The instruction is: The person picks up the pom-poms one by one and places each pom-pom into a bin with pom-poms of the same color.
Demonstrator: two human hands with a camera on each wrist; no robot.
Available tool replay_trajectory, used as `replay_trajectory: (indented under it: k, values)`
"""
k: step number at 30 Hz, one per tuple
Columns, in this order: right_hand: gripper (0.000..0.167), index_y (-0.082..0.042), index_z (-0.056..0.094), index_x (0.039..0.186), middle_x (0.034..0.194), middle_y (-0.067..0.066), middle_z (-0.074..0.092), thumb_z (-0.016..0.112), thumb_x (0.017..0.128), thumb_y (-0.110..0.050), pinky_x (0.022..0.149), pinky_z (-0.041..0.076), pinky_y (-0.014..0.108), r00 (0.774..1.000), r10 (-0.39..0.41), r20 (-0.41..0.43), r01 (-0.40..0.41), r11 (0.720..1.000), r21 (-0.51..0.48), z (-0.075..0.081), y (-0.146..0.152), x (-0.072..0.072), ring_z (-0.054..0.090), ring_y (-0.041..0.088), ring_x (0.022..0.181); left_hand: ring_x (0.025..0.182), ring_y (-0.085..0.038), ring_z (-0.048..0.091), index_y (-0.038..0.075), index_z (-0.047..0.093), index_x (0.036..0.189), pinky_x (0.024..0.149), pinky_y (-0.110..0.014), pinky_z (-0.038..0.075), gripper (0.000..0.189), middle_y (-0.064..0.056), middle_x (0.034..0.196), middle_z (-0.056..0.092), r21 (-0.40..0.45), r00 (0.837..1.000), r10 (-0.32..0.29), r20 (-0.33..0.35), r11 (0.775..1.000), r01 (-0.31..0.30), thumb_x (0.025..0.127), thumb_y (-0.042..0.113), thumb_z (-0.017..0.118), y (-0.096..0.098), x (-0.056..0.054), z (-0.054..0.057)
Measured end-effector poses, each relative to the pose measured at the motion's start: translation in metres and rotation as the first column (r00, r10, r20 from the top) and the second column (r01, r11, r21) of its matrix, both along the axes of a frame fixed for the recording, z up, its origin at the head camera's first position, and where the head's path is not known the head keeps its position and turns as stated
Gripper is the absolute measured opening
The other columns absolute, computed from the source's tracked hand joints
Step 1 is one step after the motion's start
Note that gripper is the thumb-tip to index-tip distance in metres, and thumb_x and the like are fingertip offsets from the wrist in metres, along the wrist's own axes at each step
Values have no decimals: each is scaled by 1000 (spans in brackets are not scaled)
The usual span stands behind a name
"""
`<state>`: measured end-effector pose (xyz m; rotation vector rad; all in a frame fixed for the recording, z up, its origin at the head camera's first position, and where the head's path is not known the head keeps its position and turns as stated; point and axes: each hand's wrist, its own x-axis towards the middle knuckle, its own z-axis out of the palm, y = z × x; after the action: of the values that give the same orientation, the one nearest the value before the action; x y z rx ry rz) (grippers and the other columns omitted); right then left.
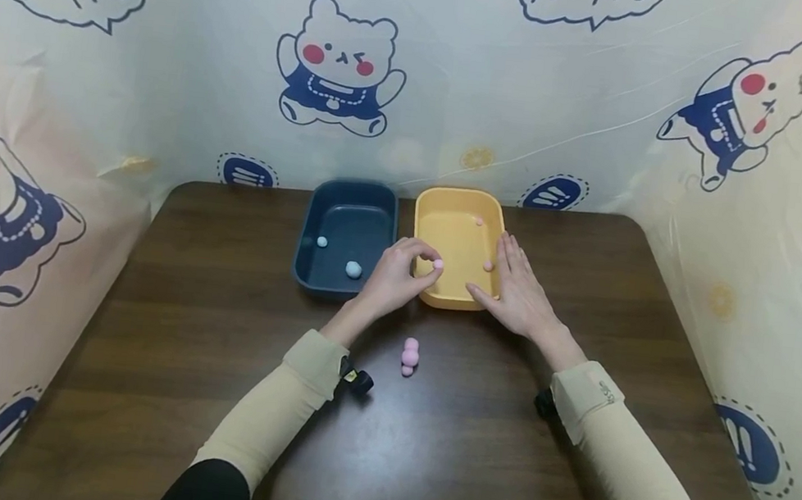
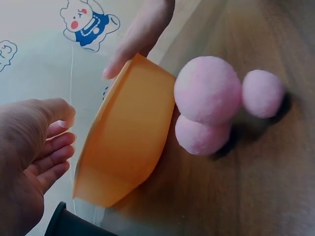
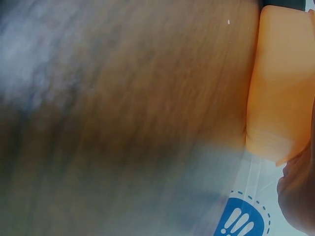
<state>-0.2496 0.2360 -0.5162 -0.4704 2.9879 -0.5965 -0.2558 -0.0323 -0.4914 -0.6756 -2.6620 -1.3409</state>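
Between thumb and index finger my left hand (image 1: 392, 275) pinches a small pink ball (image 1: 439, 264) over the near left part of the yellow tray (image 1: 451, 239). My right hand (image 1: 523, 299) rests at the tray's right side, fingers straight along the rim and thumb spread toward the near edge. Two small pink balls (image 1: 487, 266) lie inside the tray near those fingers. On the table in front, three pink balls (image 1: 410, 357) stand in a row, the biggest in the middle. The left wrist view shows this big ball (image 2: 207, 89) up close; the held ball is hidden there.
Left of the yellow tray stands a dark blue tray (image 1: 348, 227) holding a larger pale blue ball (image 1: 353, 270) and a smaller one (image 1: 322, 242). Both trays sit at the back of the brown wooden table (image 1: 217, 303), near a printed cloth (image 1: 467, 60).
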Motion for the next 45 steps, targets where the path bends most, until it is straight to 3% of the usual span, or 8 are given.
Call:
replay_trajectory:
  k: [6,16,29,33,45]
  values:
    - [113,0,-4,175,186,18,-10,48,106,-73,142,10,56,1000,-3,1,3,1000,3,-1,1,0,-1,38,175,121,-29,66,7,79,115,112,-49,57,17,-11,124,77,-28,1000,-5,12,1000,6,104,20,78,12,-13,2]
    - [113,-1,-4,175,186,17,-10,48,106,-73,142,10,56,1000,0,-7,0,1000,-13,-2,0,-1,-2,36,175,124,-29,66,7,78,119,117,-48,55,20,-11,127,76,-57,999,-4,51,998,7,104,21,78,24,-25,0]
    - [113,0,-3,175,186,20,-5,49,106,-72,142,11,57,1000,5,-6,-5,1000,-22,-1,1,-2,-1,37,175,123,-30,67,5,78,115,114,-46,56,18,-14,124,75,-91,998,36,56,995,-30,105,20,76,32,-46,-4]
    - [113,-1,-5,175,186,22,-4,49,106,-72,142,11,56,1000,7,-7,-8,1000,-29,-1,0,-2,-2,36,175,123,-30,66,6,77,116,114,-46,56,19,-13,124,75,-89,996,53,70,995,-47,105,20,76,35,-51,-6]
    - [112,0,0,175,187,18,-5,50,105,-72,142,12,56,1000,4,-6,-4,1000,-19,-1,1,-3,-1,36,175,121,-29,66,5,74,118,110,-46,55,20,-13,119,76,-88,995,93,25,992,-91,104,18,75,43,-57,-9]
